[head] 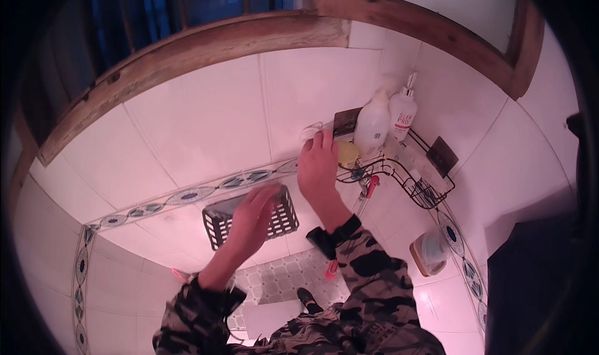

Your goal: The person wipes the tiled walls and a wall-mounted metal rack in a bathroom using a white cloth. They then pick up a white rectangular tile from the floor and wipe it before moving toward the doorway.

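My left hand [252, 221] is in front of a dark slotted plastic basket [285, 214] on the tiled wall. Its fingers are blurred and overlap the basket's rim, and whether they touch it is unclear. Higher up, my right hand [319, 165] reaches to the wall at the left end of a black wire corner shelf [398, 167]. A small pale object [312, 129], too blurred to name, lies by its fingertips; I cannot tell if it is held. Beside that hand is a round yellow item [347, 153]. On the shelf stand a white bottle [373, 125] and a white pump bottle [403, 114].
A red-handled tool [373, 186] hangs below the shelf. Lower right, a wall-mounted holder [428, 256] contains something pale. A wooden window frame [224, 36] spans the top, with another wooden-framed pane [444, 13] at right. A red brush [331, 270] is near the tiled floor [285, 275].
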Motion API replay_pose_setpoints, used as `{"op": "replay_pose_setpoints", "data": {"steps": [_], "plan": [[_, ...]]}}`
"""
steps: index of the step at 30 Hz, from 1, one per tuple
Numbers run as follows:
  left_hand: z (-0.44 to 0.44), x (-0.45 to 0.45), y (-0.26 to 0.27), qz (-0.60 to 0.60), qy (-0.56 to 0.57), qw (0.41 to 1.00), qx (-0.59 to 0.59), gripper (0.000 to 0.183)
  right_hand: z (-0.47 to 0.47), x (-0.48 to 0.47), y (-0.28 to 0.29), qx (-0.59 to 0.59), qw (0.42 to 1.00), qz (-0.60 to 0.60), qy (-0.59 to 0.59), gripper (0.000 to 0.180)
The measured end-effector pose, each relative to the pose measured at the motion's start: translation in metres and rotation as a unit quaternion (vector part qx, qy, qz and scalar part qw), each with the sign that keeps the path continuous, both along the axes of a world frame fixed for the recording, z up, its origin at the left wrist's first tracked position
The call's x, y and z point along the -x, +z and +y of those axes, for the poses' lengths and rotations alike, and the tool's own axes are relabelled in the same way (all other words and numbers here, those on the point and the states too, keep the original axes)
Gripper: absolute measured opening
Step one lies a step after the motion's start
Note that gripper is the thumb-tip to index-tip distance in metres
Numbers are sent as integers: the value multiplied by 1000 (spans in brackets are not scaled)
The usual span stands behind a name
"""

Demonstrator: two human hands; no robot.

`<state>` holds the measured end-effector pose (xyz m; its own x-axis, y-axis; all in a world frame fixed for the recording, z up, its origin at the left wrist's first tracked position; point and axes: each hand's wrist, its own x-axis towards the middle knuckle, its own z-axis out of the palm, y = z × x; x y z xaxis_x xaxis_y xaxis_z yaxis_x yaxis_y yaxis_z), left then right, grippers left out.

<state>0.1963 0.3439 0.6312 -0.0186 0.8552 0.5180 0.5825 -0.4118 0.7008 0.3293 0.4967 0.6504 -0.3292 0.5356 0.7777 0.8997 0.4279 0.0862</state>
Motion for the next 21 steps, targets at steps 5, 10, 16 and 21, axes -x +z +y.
{"op": "replay_pose_setpoints", "data": {"steps": [5, 10, 16, 21], "plan": [[119, -29, 68, 397, 19, 886, -237, 48, -4, -1, -9, 48, 960, 219, 165, 37], [152, -11, 59, 475, -2, 832, -286, 42, -57, -29, -44, 117, 911, 247, 310, 39], [143, -4, 36, 571, 17, 756, -318, 44, -128, -89, -128, 255, 896, 224, 286, 33], [151, 1, 55, 674, -27, 676, -297, 47, -135, -113, -163, 269, 895, 254, 249, 31]]}}
